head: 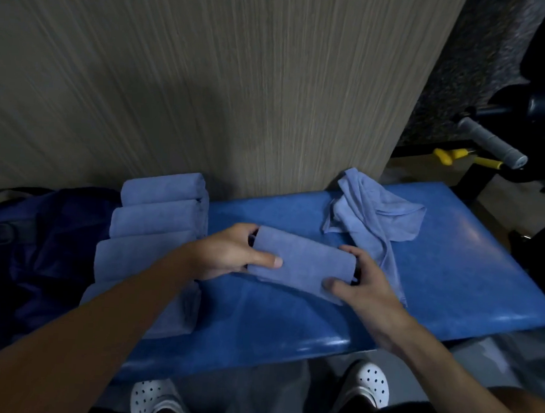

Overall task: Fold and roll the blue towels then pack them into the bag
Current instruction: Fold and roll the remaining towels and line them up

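A rolled blue towel [303,262] lies across the middle of the blue padded bench [452,274]. My left hand [230,251] grips its left end, thumb on top. My right hand [359,282] grips its right end. Several rolled blue towels [159,205] lie side by side in a row at the left, partly hidden by my left forearm. One loose, crumpled blue towel [372,215] sits at the back right of the bench. A dark navy bag [45,243] lies at the far left beside the rolls.
A wood-grain panel [209,74] rises directly behind the bench. Gym equipment with a grey handle [492,143] and a yellow part [446,156] stands at the right. White perforated shoes [365,384] show below the bench's front edge.
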